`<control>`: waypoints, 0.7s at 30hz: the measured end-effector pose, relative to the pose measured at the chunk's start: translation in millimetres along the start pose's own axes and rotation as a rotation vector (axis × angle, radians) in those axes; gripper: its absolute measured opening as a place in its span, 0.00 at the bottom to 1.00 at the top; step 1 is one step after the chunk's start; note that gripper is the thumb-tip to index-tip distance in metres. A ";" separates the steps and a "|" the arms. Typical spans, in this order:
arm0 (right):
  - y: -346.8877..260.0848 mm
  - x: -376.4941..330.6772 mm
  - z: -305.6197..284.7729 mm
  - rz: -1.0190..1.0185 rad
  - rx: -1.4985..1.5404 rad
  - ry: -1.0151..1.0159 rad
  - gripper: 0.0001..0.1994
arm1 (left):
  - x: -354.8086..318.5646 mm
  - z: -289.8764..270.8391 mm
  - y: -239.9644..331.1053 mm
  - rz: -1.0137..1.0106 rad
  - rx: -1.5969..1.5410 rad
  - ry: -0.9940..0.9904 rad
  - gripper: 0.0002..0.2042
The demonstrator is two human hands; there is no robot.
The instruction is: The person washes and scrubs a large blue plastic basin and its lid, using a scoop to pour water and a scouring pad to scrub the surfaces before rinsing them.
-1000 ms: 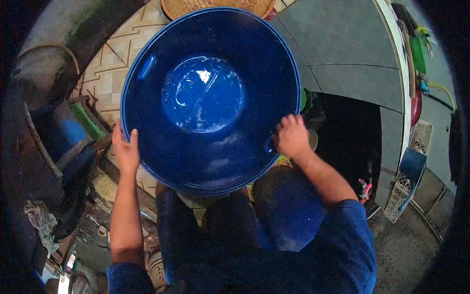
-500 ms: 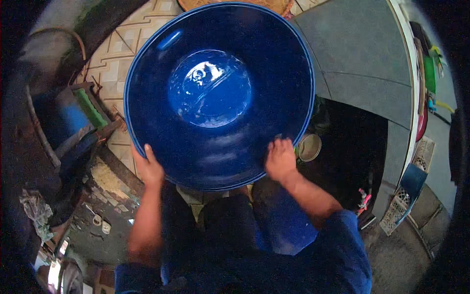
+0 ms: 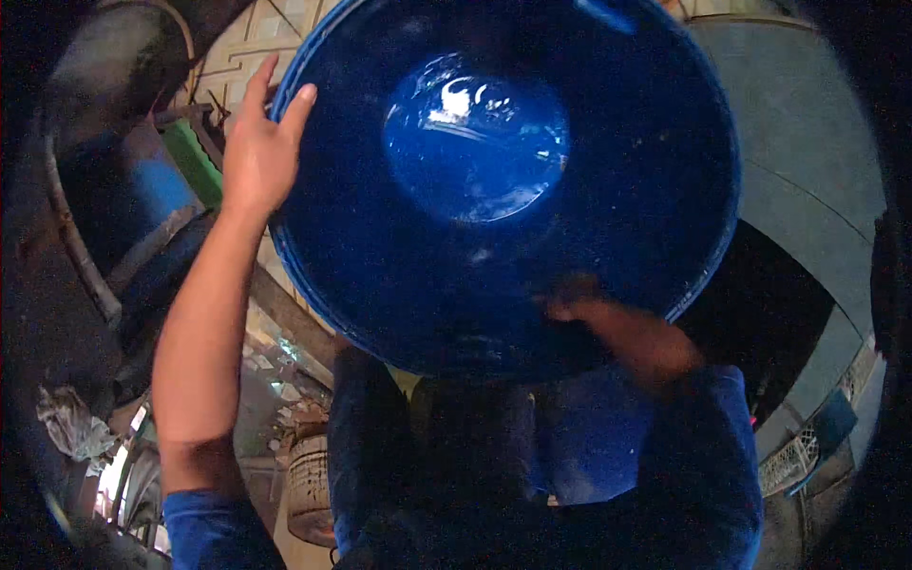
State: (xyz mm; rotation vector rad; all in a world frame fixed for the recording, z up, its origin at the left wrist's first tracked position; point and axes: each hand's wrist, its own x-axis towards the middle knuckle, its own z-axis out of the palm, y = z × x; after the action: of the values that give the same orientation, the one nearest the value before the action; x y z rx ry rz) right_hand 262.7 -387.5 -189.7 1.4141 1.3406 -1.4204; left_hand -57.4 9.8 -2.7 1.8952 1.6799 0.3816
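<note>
A big, round blue basin [image 3: 475, 313] is tilted so that I look into it. Its bottom shines with wet-looking highlights. On its left rim is my left hand [image 3: 259, 157], thumb along the inner side and the fingers at the outside, gripping it. My right hand [image 3: 575, 297] is inside the basin, over the lower right part of the wall. It is dark and smeared by motion, so its fingers are unclear, and I cannot tell whether it touches the wall.
Patterned floor tiles [image 3: 249, 52] show at the upper left, and grey slabs [image 3: 788, 104] at the right. A dark box with a green edge [image 3: 193, 161] stands on the left. Lower down are a woven basket [image 3: 309, 480] and a crumpled plastic bag [image 3: 71, 423]. Blue-and-white crates [image 3: 807, 456] lie at the lower right.
The basin looks larger, shifted right and turned. My left hand has moved up along its left rim. My right hand has gone from the near right rim to inside the basin.
</note>
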 end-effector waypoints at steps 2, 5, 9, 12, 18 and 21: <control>-107.0 23.9 0.1 -0.417 0.482 -0.079 0.31 | 3.1 5.7 9.6 0.057 -0.003 -0.016 0.30; -269.1 -5.3 -111.5 -0.571 0.895 -0.007 0.37 | 7.4 2.1 8.8 0.100 -0.045 -0.058 0.27; -342.5 -6.1 -166.4 -0.843 1.300 0.674 0.37 | 6.0 -4.6 20.7 0.035 -0.122 -0.073 0.24; -320.8 51.0 -133.0 -0.665 1.162 0.520 0.36 | 6.6 -8.1 22.3 0.000 0.183 -0.018 0.23; -51.8 200.4 36.0 -0.036 0.092 0.172 0.22 | -23.1 -23.3 9.7 0.048 0.315 0.018 0.22; 1.3 222.1 39.9 0.257 0.005 0.285 0.19 | -38.9 -24.2 -1.2 -0.021 0.337 0.032 0.22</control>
State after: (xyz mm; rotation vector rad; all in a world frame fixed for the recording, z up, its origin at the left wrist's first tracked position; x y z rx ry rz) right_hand 222.5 -387.0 -411.8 1.7720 1.2691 -1.0852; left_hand -78.6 -22.6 22.0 2.1148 1.8780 0.1253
